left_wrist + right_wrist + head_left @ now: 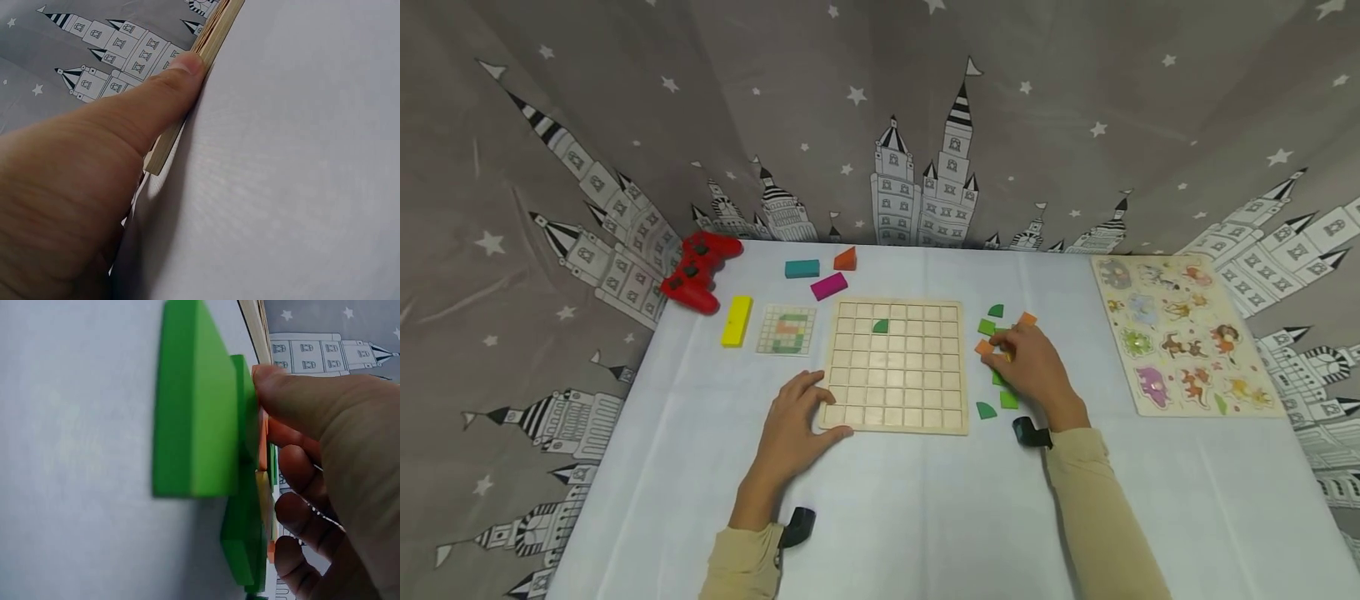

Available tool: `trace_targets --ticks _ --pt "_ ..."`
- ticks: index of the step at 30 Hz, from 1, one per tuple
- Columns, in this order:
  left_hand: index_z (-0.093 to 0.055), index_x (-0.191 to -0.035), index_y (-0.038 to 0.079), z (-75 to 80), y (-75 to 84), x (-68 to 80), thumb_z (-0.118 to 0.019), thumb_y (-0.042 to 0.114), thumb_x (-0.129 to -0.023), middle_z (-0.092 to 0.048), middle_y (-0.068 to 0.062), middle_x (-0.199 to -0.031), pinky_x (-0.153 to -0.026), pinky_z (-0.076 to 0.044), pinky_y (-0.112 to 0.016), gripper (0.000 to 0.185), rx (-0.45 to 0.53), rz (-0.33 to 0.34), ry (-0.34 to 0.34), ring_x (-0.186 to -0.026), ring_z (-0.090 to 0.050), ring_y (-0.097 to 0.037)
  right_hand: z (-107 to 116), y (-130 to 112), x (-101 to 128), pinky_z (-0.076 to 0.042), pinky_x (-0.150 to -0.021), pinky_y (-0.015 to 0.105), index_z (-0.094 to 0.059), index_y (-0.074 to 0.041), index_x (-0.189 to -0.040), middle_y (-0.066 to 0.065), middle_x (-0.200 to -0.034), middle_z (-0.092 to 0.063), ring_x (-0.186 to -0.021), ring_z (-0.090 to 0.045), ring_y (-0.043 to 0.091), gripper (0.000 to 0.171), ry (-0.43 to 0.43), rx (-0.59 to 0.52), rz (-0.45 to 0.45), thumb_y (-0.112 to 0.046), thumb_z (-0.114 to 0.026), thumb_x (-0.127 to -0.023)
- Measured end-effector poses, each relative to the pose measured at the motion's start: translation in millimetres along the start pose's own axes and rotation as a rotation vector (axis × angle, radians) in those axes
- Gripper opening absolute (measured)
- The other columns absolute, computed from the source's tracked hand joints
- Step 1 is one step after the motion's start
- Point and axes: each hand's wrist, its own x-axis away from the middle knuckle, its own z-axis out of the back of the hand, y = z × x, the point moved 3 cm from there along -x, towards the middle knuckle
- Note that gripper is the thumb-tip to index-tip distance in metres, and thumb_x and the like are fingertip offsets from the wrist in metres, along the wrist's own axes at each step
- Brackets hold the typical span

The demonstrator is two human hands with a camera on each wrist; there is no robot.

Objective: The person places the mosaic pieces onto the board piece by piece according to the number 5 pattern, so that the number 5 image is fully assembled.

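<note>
A square wooden grid board (906, 377) lies on the white table, with one dark green quarter-round tile (881, 326) in its upper part. My left hand (792, 432) grips the board's near left corner, the thumb on the near edge and the fingers along the left side. To the right of the board, my right hand (1036, 365) pinches an orange square tile (982, 347) between thumb and index finger. Around that hand lie light green square tiles (1009, 401), another orange tile (1027, 318) and dark green quarter-round tiles (987, 410). My right hand hides some of them.
A pattern card (786, 330) lies left of the board beside a yellow block (737, 322). Behind are a teal block (802, 268), a magenta block (829, 287), an orange wedge (846, 259) and a red game controller (700, 271). An animal puzzle board (1176, 367) sits far right.
</note>
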Motion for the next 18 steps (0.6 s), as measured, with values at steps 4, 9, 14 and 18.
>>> trace_targets --ticks 4,9,14,18 --pt "-0.063 -0.103 0.018 0.3 -0.8 -0.1 -0.092 0.041 -0.073 -0.049 -0.010 -0.154 -0.121 -0.030 -0.060 0.047 -0.006 -0.003 0.012 -0.149 -0.034 -0.035 -2 -4 0 -0.043 -0.079 0.040 -0.071 -0.010 -0.120 0.008 -0.101 -0.062 -0.090 -0.052 0.026 0.034 0.024 0.050 0.023 -0.032 -0.071 -0.094" --pt "-0.063 -0.104 0.018 -0.7 -2.3 -0.2 -0.091 0.043 -0.073 -0.049 -0.010 -0.154 -0.121 -0.030 -0.061 0.048 -0.004 -0.013 0.009 -0.149 -0.034 -0.036 -3 -7 0 -0.043 -0.078 0.040 -0.070 -0.007 -0.122 0.008 -0.097 -0.059 -0.088 -0.052 0.025 0.037 0.029 0.086 0.002 -0.030 -0.071 -0.093" --pt "-0.062 -0.102 0.019 0.1 -3.0 -0.1 -0.091 0.042 -0.073 -0.050 -0.010 -0.153 -0.119 -0.032 -0.061 0.047 0.000 -0.024 0.030 -0.148 -0.036 -0.036 -2 -14 0 -0.039 -0.072 0.036 -0.069 -0.004 -0.119 0.008 -0.094 -0.055 -0.084 -0.050 0.024 0.035 0.030 0.087 0.009 -0.026 -0.070 -0.093" --pt "-0.062 -0.102 0.019 0.1 -2.7 0.5 -0.091 0.043 -0.073 -0.050 -0.011 -0.153 -0.119 -0.032 -0.061 0.047 0.009 -0.030 0.031 -0.148 -0.036 -0.036 1 -18 2 -0.039 -0.072 0.036 -0.069 -0.001 -0.116 0.009 -0.094 -0.056 -0.083 -0.050 0.025 0.033 0.050 0.090 0.015 -0.025 -0.071 -0.093"
